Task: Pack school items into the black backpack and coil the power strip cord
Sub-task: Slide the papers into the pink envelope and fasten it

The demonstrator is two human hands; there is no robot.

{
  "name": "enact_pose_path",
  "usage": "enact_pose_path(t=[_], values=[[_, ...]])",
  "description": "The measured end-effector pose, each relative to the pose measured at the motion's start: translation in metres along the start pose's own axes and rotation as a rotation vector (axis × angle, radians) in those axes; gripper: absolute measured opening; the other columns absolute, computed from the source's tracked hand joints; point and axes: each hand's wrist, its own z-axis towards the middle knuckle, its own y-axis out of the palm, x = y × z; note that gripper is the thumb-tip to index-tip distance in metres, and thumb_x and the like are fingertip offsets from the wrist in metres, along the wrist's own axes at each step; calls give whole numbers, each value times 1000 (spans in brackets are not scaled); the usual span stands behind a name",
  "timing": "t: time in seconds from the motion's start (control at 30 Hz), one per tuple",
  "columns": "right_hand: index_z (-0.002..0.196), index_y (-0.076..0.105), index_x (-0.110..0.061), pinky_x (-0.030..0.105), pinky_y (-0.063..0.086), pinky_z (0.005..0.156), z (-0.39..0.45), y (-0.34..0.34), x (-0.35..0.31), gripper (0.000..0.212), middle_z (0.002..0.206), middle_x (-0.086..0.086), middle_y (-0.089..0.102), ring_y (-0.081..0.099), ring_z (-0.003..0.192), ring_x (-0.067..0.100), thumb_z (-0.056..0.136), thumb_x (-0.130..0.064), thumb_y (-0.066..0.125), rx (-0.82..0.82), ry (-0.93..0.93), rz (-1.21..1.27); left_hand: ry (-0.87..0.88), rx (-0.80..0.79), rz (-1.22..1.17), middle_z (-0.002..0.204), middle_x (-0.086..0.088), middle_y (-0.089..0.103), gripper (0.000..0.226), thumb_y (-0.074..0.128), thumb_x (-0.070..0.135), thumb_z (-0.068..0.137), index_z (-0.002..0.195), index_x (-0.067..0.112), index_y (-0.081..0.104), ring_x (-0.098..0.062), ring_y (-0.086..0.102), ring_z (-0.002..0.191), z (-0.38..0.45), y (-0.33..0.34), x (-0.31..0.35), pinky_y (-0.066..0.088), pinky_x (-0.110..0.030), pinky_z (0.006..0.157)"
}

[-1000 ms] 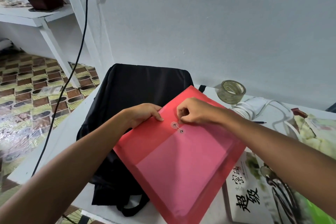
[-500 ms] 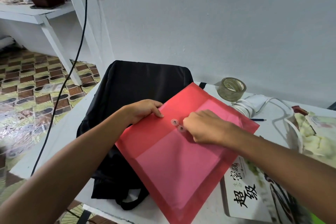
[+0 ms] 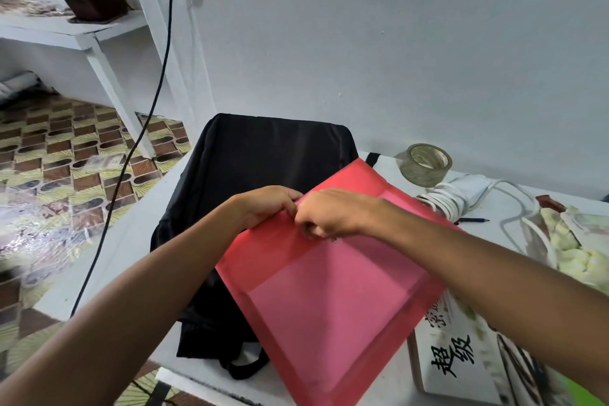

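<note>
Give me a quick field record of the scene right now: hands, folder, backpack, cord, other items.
left hand: on the red folder's flap edge
right hand: fingers pinched at the folder's clasp area, clasp hidden
red folder: lies partly on the black backpack, partly on the table
black backpack: flat on the table; cannot tell if open
power strip cord: white, bundled near the tape roll
book: beside the folder, not packed
</note>
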Motion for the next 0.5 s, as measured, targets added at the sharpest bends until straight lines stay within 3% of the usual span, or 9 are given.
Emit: enact_pose_path(t=[0.07,0.23,0.37,0.43,0.5], values=[[78,71,-21,35,53,65,3,-2,7,22,80,-2,68,64,72,19,73,-7,55,20,-2,82,-3,-18,11,80,-10,71,33,48,-14,76,92,6,68,-19,68,67,1,-1,-1,56,-28,62],[72,72,-24,36,54,66,14,4,18,16,75,-5,69,64,69,15,73,-11,63,53,42,209,-7,-46,28,83,-9,72,35,50,-13,77,85,13,72,-20,68,70,3,0,-3,55,-29,67],[76,73,-16,32,52,62,16,4,26,14,72,-5,66,62,67,16,74,-7,63,94,74,234,-6,-37,16,94,-12,69,28,55,-8,78,96,9,68,-24,65,81,3,-1,-3,52,-35,78],[69,69,-15,34,50,59,14,5,33,15,64,-8,62,60,62,16,73,-4,60,117,85,253,-16,-43,3,97,-13,68,29,56,-6,80,103,8,66,-26,64,84,4,-2,-4,52,-38,80],[67,69,-17,34,50,57,11,8,38,19,63,-6,63,59,58,11,73,-3,57,133,103,290,-16,-59,-20,95,-12,69,28,55,-7,81,99,12,67,-26,65,82,5,-3,-3,53,-37,78]])
